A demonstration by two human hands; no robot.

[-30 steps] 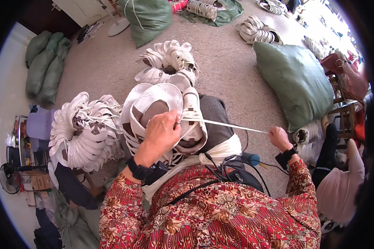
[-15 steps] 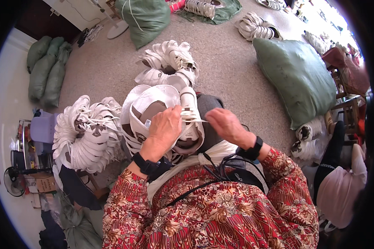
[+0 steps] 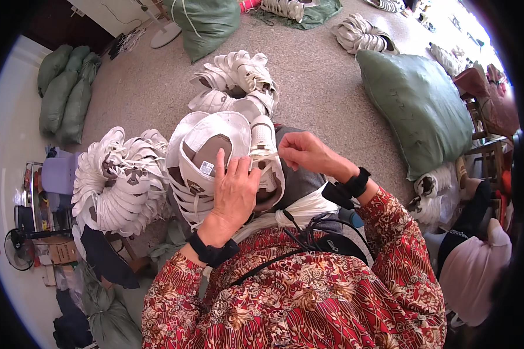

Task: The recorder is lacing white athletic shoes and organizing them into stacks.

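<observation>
Upper (image 3: 268, 182): lies between your hands, long axis near to far.
Left hand (image 3: 237, 185): nearer; rests over its left edge, your fingers spread, nothing visibly pinched.
Right hand (image 3: 307, 152): curled, just right of the lace (image 3: 264, 156); hold cannot be told.

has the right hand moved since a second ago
Yes: leftward, away from the big green sack on the right; the right hand is now beside the white shoe.

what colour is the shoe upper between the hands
The shoe upper is white with brown parts, clearest in the head view.
</observation>
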